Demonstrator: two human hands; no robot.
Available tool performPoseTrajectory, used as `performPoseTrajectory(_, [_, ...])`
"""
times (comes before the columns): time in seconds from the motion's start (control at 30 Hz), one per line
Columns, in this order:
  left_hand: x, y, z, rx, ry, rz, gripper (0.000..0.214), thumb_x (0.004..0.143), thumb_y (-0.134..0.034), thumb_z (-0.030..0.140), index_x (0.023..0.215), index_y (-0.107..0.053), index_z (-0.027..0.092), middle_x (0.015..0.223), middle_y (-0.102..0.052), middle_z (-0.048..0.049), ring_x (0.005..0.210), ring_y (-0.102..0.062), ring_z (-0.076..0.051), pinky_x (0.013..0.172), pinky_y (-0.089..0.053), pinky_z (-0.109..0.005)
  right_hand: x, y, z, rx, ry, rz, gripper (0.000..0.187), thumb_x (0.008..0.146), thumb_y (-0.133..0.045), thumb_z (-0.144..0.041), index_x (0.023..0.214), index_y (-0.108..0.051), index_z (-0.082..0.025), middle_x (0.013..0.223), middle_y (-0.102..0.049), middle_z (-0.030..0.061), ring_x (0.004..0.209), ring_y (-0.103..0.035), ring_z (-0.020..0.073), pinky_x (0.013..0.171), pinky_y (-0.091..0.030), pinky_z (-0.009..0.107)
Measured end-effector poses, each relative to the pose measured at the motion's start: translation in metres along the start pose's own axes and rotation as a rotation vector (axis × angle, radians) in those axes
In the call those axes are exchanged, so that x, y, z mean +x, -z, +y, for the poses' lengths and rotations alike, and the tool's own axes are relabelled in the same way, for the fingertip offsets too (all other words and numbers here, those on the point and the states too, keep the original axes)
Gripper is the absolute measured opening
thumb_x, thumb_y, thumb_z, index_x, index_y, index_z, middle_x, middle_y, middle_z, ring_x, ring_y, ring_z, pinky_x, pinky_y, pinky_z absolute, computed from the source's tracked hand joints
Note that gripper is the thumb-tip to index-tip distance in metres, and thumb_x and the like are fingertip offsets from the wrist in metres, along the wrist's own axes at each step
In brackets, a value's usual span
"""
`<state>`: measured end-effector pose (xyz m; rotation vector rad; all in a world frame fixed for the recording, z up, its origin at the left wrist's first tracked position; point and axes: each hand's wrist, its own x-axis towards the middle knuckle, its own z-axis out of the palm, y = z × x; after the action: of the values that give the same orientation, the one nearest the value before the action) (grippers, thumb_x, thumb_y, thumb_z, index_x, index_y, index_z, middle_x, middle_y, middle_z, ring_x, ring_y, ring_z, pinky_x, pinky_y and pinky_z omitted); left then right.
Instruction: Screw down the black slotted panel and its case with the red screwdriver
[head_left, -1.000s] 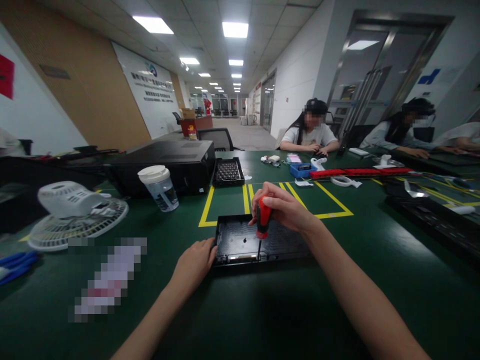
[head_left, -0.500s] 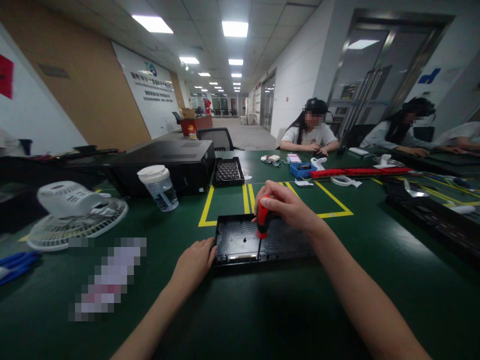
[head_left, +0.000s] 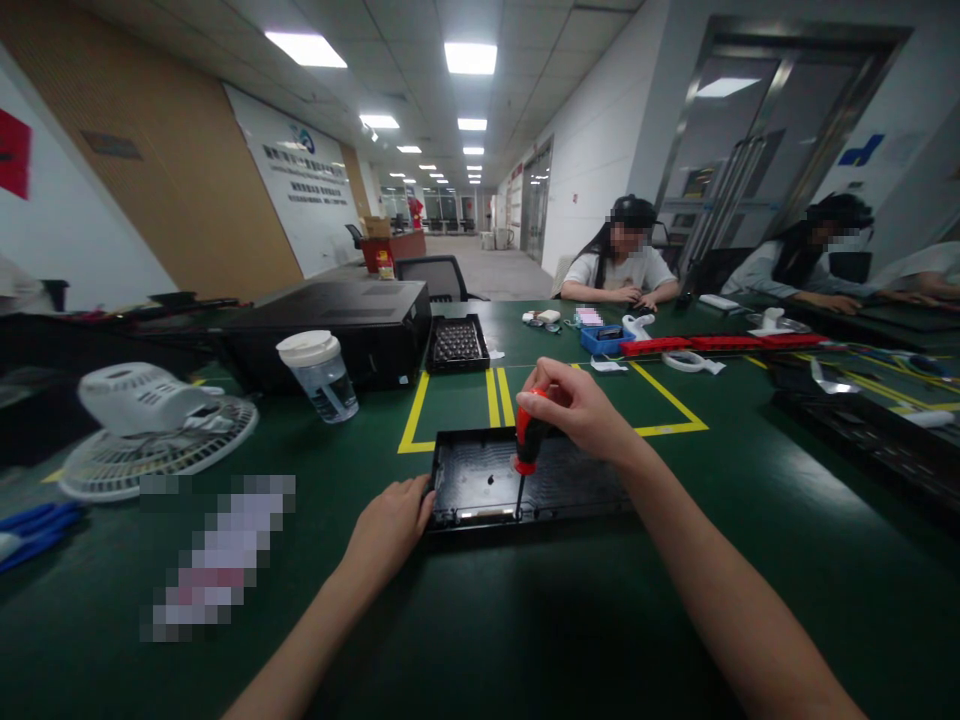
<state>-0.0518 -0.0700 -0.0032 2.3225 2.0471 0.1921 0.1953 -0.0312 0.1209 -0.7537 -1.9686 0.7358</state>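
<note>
Rolled slightly rightward since a moment ago, my right hand (head_left: 579,410) grips the red screwdriver (head_left: 527,440), tip down at the near edge of the black casing (head_left: 480,478) (flat on the table (head_left: 525,620)), left hand (head_left: 390,525) clasping its corner: screw-driving, I judge, needing steady downward pressure.

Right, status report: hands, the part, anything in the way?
Left hand braces corner of black housing. Right hand grips red screwdriver, tip down inside housing. Jar, fan off left, apart.

Red-and-black screwdriver (head_left: 527,437), black casing (head_left: 559,482), dark green mat (head_left: 525,620) with yellow lines (head_left: 415,415), seemingly white fan (head_left: 150,420).
</note>
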Motion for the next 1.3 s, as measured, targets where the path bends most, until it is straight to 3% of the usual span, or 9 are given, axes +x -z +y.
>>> performPoseTrajectory(0.93, [0.0, 0.001, 0.002, -0.002, -0.002, -0.005, 0.04, 0.09, -0.031, 0.034, 0.118, -0.052, 0.015, 0.107, -0.063, -0.011, 0.097, -0.058, -0.021, 0.081, -0.045, -0.03, -0.006, -0.016, -0.014, -0.428, 0.046, 0.24, 0.032, 0.081, -0.053, -0.04, 0.062, -0.039, -0.018, 0.06, -0.05, -0.0009, 0.054, -0.043, 0.0091, 0.051, -0.031, 0.022])
performPoseTrajectory(1.3, [-0.001, 0.002, 0.002, 0.003, -0.011, -0.009, 0.039, 0.09, -0.032, 0.034, 0.117, -0.053, 0.015, 0.107, -0.063, -0.0113, 0.097, -0.059, -0.021, 0.082, -0.045, -0.032, -0.007, -0.021, -0.012, -0.559, 0.096, 0.351, 0.037, 0.081, -0.053, -0.04, 0.06, -0.031, -0.019, 0.052, -0.037, -0.0049, 0.048, -0.035, 0.0078, 0.05, -0.027, 0.023])
